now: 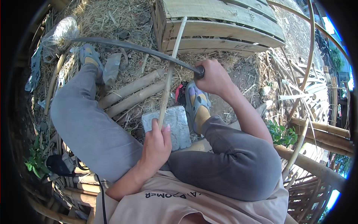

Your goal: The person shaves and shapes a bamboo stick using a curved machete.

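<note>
My left hand [154,143] grips the lower end of a thin pale bamboo strip [169,78], which points up and away from me. Closed around the dark handle of a long curved blade [138,47] is my right hand [213,77]. The blade reaches to the left across the strip and meets or overlaps it near the strip's middle. Below them, between my legs, lies a pale stone block [179,125], partly hidden behind my left hand.
A slatted wooden crate [220,31] stands at the top. Two bamboo poles [138,91] lie on the straw-covered ground. A clear plastic bag [61,35] is at the upper left. Bamboo rails [317,166] and split bamboo are at the right.
</note>
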The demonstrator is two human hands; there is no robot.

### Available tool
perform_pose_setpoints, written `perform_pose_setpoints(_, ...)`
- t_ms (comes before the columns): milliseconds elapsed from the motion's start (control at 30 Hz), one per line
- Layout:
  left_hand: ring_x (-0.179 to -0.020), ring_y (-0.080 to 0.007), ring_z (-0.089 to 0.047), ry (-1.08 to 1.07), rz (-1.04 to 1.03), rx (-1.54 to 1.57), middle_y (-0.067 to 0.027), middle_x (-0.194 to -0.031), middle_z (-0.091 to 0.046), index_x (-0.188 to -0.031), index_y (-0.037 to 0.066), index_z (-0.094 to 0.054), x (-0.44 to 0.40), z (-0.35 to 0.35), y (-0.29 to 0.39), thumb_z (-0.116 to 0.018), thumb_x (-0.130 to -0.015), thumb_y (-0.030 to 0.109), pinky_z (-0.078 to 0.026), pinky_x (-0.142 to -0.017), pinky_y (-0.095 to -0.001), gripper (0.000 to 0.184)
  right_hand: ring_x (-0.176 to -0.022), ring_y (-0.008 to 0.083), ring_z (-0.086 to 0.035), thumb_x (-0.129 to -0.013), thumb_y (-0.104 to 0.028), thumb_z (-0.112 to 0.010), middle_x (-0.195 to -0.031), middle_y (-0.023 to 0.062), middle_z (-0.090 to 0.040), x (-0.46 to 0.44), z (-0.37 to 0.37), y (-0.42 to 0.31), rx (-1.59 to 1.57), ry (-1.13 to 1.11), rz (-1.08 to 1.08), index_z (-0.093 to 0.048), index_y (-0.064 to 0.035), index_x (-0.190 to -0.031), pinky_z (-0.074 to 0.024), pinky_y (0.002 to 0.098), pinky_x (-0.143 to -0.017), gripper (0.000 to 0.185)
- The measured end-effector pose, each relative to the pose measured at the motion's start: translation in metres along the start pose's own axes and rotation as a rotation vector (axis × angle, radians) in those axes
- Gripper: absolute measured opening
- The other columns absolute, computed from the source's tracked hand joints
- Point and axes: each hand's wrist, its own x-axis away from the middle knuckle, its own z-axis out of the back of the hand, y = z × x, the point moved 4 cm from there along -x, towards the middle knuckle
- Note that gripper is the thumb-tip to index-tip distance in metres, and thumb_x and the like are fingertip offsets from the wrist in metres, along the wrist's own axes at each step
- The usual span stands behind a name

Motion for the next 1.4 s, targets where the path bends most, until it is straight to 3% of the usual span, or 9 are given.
perform_pose_setpoints(300, -0.053, -0.0369, -0.064, 0.058, 0.005, 0.002, -0.0190, -0.061, -0.057, -0.100, -0.001, -0.046, 0.002, -0.001, -0.006, -0.061, -0.099, 0.018, -0.045, -0.049, -0.0446, 0.024, -0.076, 0.0416, -0.068, -0.060, -0.018, -0.073, -0.072, 0.0204, -0.068, 0.005, -0.013, -0.031, 0.203, -0.089, 0.062, -0.072, -0.0023, -0.080, -0.0550, 0.0482, -0.077, 0.025)
perform_pose_setpoints(400, -0.067, -0.0506, -0.064, 0.011, 0.046, 0.035, -0.0289, -0.067, -0.060, -0.106, -0.005, -0.045, 0.000, 0.002, -0.006, -0.061, -0.097, 0.015, -0.047, -0.054, -0.0547, 0.027, -0.077, 0.0419, -0.067, -0.059, -0.018, -0.073, -0.071, 0.0200, -0.068, 0.001, -0.013, -0.028, 0.222, -0.073, 0.057, -0.071, -0.0026, -0.080, -0.0550, 0.0476, -0.077, 0.026)
perform_pose_setpoints(600, -0.066, -0.0502, -0.064, 0.000, 0.034, 0.033, -0.0287, -0.067, -0.060, -0.106, -0.005, -0.045, 0.002, 0.006, 0.000, -0.062, -0.097, 0.015, -0.046, -0.053, -0.0547, 0.028, -0.080, 0.0414, -0.068, -0.060, -0.016, -0.071, -0.076, 0.0229, -0.068, -0.005, -0.003, 0.010, 0.253, 0.146, 0.005, -0.072, -0.0019, -0.081, -0.0555, 0.0474, -0.078, 0.025)
perform_pose_setpoints(700, -0.050, -0.0342, -0.063, 0.053, -0.018, -0.002, -0.0173, -0.058, -0.055, -0.099, -0.001, -0.046, 0.003, 0.004, -0.002, -0.063, -0.098, 0.018, -0.044, -0.047, -0.0439, 0.026, -0.075, 0.0412, -0.069, -0.061, -0.017, -0.073, -0.073, 0.0218, -0.068, -0.009, 0.012, 0.031, 0.319, 0.252, -0.103, -0.072, -0.0037, -0.076, -0.0568, 0.0482, -0.075, 0.020)
perform_pose_setpoints(800, -0.049, -0.0335, -0.062, 0.048, -0.008, 0.006, -0.0164, -0.057, -0.054, -0.099, -0.002, -0.046, 0.004, 0.004, 0.000, -0.064, -0.097, 0.019, -0.043, -0.047, -0.0441, 0.027, -0.076, 0.0408, -0.069, -0.063, -0.016, -0.071, -0.072, 0.0217, -0.068, -0.014, 0.029, 0.055, 0.312, 0.269, -0.238, -0.072, -0.0037, -0.076, -0.0563, 0.0489, -0.076, 0.018)
perform_pose_setpoints(900, -0.048, -0.0325, -0.060, 0.042, 0.004, -0.006, -0.0162, -0.058, -0.054, -0.100, -0.002, -0.046, 0.003, 0.004, -0.003, -0.065, -0.096, 0.019, -0.043, -0.046, -0.0436, 0.029, -0.076, 0.0408, -0.069, -0.064, -0.014, -0.069, -0.072, 0.0213, -0.068, -0.009, 0.025, 0.047, 0.268, 0.295, -0.123, -0.073, -0.0034, -0.079, -0.0558, 0.0488, -0.077, 0.019)
perform_pose_setpoints(1000, -0.065, -0.0500, -0.064, -0.030, 0.049, -0.019, -0.0286, -0.067, -0.060, -0.106, -0.006, -0.044, 0.001, 0.004, 0.000, -0.063, -0.097, 0.017, -0.048, -0.055, -0.0551, 0.031, -0.076, 0.0412, -0.068, -0.063, -0.014, -0.069, -0.072, 0.0212, -0.068, -0.007, 0.005, 0.024, 0.164, 0.146, -0.050, -0.073, -0.0028, -0.080, -0.0558, 0.0486, -0.078, 0.021)
perform_pose_setpoints(1167, -0.065, -0.0505, -0.064, -0.021, 0.039, -0.025, -0.0294, -0.066, -0.060, -0.106, -0.007, -0.043, 0.002, 0.002, 0.000, -0.064, -0.096, 0.018, -0.048, -0.056, -0.0552, 0.033, -0.078, 0.0397, -0.069, -0.060, -0.015, -0.072, -0.072, 0.0194, -0.069, 0.005, -0.018, -0.026, 0.114, -0.106, 0.140, -0.073, -0.0030, -0.081, -0.0563, 0.0480, -0.078, 0.024)
perform_pose_setpoints(1400, -0.064, -0.0504, -0.064, -0.010, 0.035, -0.022, -0.0290, -0.066, -0.059, -0.105, -0.005, -0.043, 0.003, 0.003, -0.004, -0.065, -0.095, 0.017, -0.047, -0.055, -0.0546, 0.032, -0.085, 0.0420, -0.065, -0.059, -0.016, -0.072, -0.076, 0.0183, -0.069, 0.005, -0.021, -0.036, 0.132, -0.148, 0.048, -0.070, -0.0037, -0.080, -0.0530, 0.0494, -0.082, 0.024)
